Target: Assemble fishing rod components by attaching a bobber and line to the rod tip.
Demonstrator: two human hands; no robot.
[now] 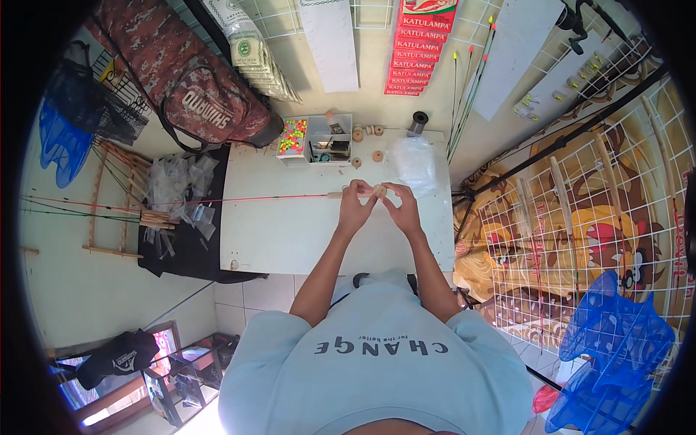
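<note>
Above the white table, the fingertips of my left hand (354, 208) and my right hand (403, 210) meet around a small round wooden reel (380, 190). Both hands are closed in a pinch on it. A thin red fishing rod (254, 197) stretches leftward from my left hand, its pale handle (334, 194) reaching the fingers. Whether the reel is fixed to that handle is hidden by my fingers. Just beyond my hands lie loose wooden reels (378, 156) of similar kind.
A divided box (330, 148) with bright beads (293, 138) stands at the white table's (275, 239) back. A dark spool (417, 123) and clear plastic bags (412, 163) sit back right. Left are more rods (80, 212) and a camouflage bag (196, 94); wire racks (580, 217) flank the right.
</note>
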